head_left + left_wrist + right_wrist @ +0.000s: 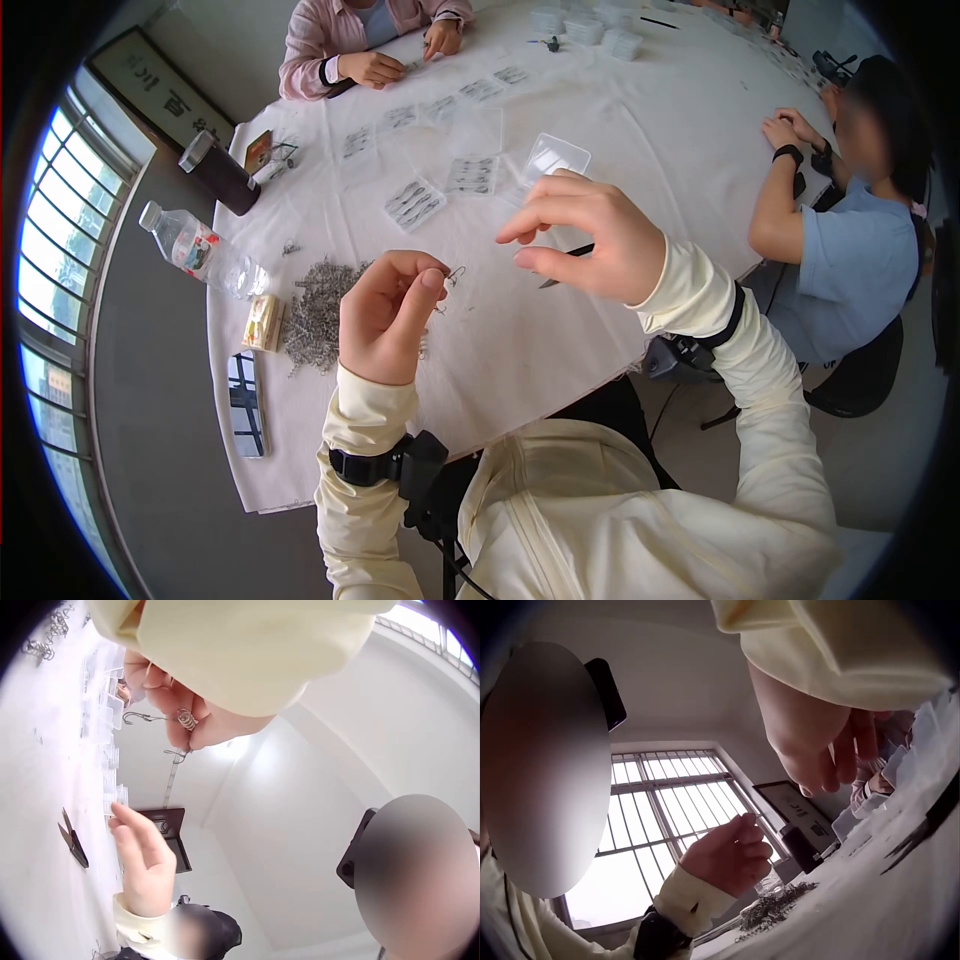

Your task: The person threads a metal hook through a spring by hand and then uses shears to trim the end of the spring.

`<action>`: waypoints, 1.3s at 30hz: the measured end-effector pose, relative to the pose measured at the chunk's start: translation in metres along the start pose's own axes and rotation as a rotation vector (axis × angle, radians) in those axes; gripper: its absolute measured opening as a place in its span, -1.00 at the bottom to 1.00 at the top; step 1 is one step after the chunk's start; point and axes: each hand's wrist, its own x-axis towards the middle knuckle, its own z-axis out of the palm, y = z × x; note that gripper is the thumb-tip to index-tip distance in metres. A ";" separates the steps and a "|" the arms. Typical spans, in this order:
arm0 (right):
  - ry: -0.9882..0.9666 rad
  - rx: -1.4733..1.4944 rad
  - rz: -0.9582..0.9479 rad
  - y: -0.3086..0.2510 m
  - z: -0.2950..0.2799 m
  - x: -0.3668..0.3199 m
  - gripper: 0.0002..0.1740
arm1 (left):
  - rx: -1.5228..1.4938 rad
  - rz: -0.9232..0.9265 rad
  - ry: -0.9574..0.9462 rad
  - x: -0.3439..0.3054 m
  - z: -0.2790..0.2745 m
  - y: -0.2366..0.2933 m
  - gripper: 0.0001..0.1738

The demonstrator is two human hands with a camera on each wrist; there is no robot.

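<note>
My left hand (392, 315) pinches a fishing hook with a spring (187, 718) between thumb and fingertips. Its coil and a curved hook on a thin wire stick out past the fingers in the left wrist view. My right hand (600, 235) hovers over the table to the right, fingers loosely bent and apart from the thumb, holding nothing. Beneath the right hand lie black thread snips (73, 840), blades spread, partly covered by that hand in the head view. Left of my left hand spreads a tangled pile of wire springs (318, 312).
Beyond my hands lie clear boxes holding hooks (414, 204) and an open clear box (556, 155). At left are a plastic bottle (205, 250), dark flask (222, 175), tissue pack (263, 323) and phone (247, 405). Two people sit across and at right.
</note>
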 end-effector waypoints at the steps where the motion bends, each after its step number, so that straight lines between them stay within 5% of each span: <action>1: 0.003 -0.001 -0.003 -0.003 0.007 0.008 -0.76 | 0.002 0.004 -0.001 0.000 0.000 -0.001 -0.85; 4: 0.038 -0.029 -0.175 -0.003 0.023 0.025 -0.83 | -0.023 -0.025 0.008 0.000 -0.004 -0.003 -0.85; 39: 0.129 0.172 -0.166 0.015 0.051 0.027 -0.92 | 0.032 0.030 0.006 0.007 -0.009 -0.014 -0.88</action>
